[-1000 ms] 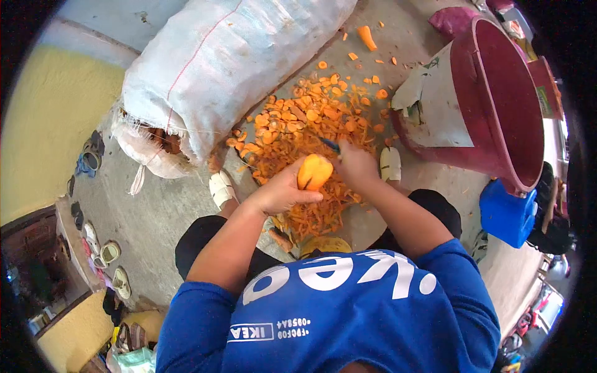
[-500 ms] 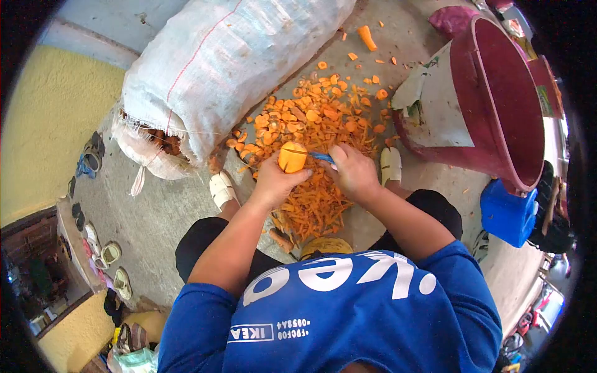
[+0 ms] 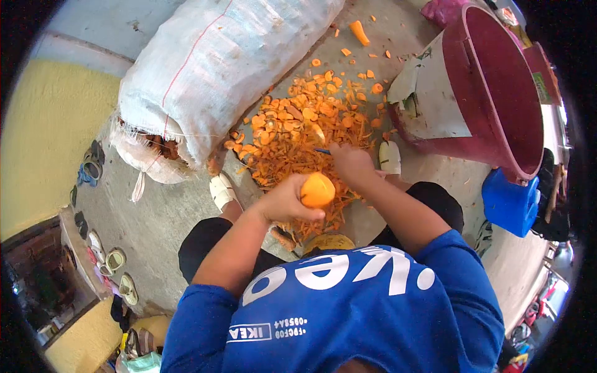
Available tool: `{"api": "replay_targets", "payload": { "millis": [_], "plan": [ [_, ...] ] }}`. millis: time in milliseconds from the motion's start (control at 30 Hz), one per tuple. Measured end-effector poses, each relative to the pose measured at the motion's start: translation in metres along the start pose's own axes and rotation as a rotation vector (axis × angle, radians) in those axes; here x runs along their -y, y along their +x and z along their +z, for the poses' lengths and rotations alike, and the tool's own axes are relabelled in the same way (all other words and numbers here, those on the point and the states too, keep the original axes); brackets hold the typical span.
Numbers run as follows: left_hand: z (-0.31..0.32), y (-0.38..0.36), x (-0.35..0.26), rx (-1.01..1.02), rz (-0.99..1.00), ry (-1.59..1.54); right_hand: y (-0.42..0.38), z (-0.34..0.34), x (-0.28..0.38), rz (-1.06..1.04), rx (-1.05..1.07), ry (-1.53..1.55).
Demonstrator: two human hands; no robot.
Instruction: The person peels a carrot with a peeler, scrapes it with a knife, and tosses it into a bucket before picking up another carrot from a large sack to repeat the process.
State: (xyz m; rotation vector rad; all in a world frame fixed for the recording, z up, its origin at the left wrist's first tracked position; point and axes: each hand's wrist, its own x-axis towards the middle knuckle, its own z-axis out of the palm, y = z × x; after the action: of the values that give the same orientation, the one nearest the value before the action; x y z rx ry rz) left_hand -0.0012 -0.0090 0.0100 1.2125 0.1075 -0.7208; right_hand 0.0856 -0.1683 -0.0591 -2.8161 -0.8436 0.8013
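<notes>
Left of the heap of carrot scraps lies the sack; over its near side, the left hand grasps a carrot, long axis unclear, while farther out, rightward, the right hand grips a blue tool.

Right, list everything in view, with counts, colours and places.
Peeled carrot: one, orange, left hand
Tool: one, blue, right hand
Slices and peelings: many, orange, floor
Long carrot piece: one, orange, beyond slices
Sack: one, white, upper left
Tub: one, maroon, upper right
Jug: one, blue, beside tub
Bag: one, pink, past tub
Loose shoes: several, mixed colours, left side
Worn shoes: two, white, beside slices
Shirt: one, blue, bottom centre
Hands: two, bare, centre
</notes>
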Motion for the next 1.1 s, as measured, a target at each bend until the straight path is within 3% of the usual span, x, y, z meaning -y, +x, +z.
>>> {"api": "replay_targets", "payload": {
  "millis": [200, 300, 400, 533, 633, 733, 933, 1100],
  "plan": [
    [-0.019, 0.0, 0.001, -0.058, 0.221, 0.098, -0.001, -0.016, 0.008, 0.056, 0.048, 0.145],
    [-0.02, 0.004, 0.006, -0.195, 0.202, -0.015, -0.001, -0.026, 0.008, 0.093, 0.061, 0.289],
    [-0.021, 0.004, -0.001, -0.245, 0.126, -0.638, 0.0, -0.032, 0.008, 0.137, 0.015, 0.432],
    [-0.021, 0.009, 0.001, -0.468, 0.135, -0.596, 0.001, -0.039, 0.005, 0.097, -0.056, 0.59],
    [-0.034, 0.013, 0.017, -0.434, 0.287, -0.523, -0.001, -0.038, 0.007, 0.006, -0.084, 0.693],
    [-0.038, 0.012, 0.011, -0.376, 0.264, -0.845, -0.002, -0.031, 0.008, -0.103, -0.052, 0.778],
    [-0.037, 0.016, 0.012, -0.483, 0.264, -0.737, -0.01, -0.034, 0.017, -0.172, 0.087, 0.906],
    [-0.037, 0.017, 0.009, -0.471, 0.313, -0.83, -0.011, -0.027, 0.021, -0.187, 0.133, 0.924]
  ]
}}
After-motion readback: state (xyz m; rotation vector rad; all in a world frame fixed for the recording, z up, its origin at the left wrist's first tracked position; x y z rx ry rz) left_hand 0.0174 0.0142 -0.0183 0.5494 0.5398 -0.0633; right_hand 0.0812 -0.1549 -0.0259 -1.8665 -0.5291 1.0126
